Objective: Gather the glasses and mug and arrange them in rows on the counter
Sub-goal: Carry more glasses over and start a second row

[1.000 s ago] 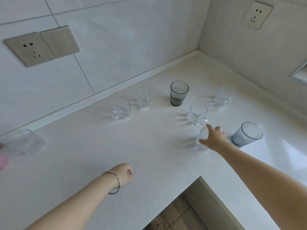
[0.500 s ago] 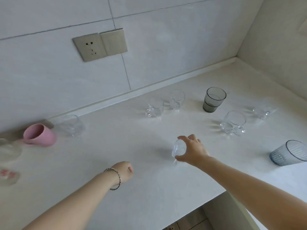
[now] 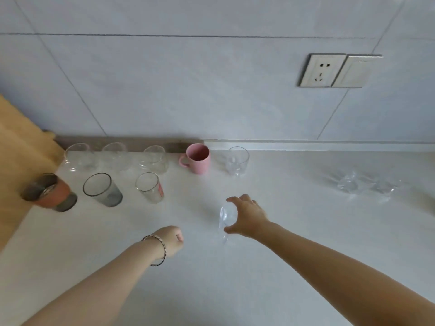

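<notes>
A person's right hand (image 3: 247, 220) grips a small clear glass (image 3: 227, 216) between thumb and fingers over the white counter (image 3: 259, 290), the left hand (image 3: 173, 240) curled into an empty fist just beside it. Beyond the left hand, a pink mug (image 3: 197, 158) stands in the back row of clear glasses (image 3: 153, 158) by the wall (image 3: 211, 102), with a grey glass (image 3: 103, 190) and a red-printed glass (image 3: 150, 188) in the nearer row. Blurred glassware (image 3: 353, 184) lies well off to the right of the right hand.

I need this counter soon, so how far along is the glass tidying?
Done: two rows at the left, with four clear glasses and the pink mug along the wall and three glasses in front, including the grey glass. In hand: the right hand grips a small clear glass, not yet placed. Left: blurred clear glassware at the right.
</notes>
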{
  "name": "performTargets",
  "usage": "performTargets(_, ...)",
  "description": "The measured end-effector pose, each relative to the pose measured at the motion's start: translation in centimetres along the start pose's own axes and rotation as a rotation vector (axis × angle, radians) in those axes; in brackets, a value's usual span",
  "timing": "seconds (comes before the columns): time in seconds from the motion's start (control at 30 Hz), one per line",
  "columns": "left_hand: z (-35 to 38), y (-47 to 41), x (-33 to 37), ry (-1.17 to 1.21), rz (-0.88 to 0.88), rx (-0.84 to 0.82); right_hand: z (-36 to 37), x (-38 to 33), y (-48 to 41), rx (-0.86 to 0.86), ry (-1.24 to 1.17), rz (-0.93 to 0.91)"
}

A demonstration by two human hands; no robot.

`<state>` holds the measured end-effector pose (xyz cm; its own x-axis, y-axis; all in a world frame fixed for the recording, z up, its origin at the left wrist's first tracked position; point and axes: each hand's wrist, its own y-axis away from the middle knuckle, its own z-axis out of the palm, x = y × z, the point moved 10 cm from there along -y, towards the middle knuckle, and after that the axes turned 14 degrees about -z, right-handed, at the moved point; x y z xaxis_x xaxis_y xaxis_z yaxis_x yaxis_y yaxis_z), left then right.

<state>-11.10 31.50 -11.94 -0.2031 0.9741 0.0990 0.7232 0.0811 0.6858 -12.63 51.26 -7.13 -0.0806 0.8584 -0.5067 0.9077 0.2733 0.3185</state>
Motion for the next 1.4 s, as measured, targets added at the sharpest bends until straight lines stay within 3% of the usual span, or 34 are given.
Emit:
performTargets(0.33,-2.6,-3.8,-12.0,0.092,-0.085,-0.011,1.0,-7.8,-11.8,0.062,0.070,0.023)
performTargets(0.7,-2.1,-5.7,-11.2,0.101,-0.067,-0.053,2.1,-8.4,-13.1,0.075,0.105,-0.006)
performTargets(0.83,-1.4,-5.5,-8.6,0.068,-0.015,-0.067,2.4,-6.5,-11.2,0.057,-0.002,0.054)
performTargets(1.07,0.5,-3.8,-0.5,-0.026,0.078,-0.091,4.7,3.1,-2.6,-0.266,-0.075,0.273)
performTargets(1.2,2.3,-2.1,6.8,-0.091,0.160,-0.090,2.8,10.0,3.7,-0.233,-0.106,0.336)
performTargets(1.4,6.8,1.1,19.8,-0.163,0.250,-0.105,-2.9,23.2,13.4,-0.026,-0.178,0.473)
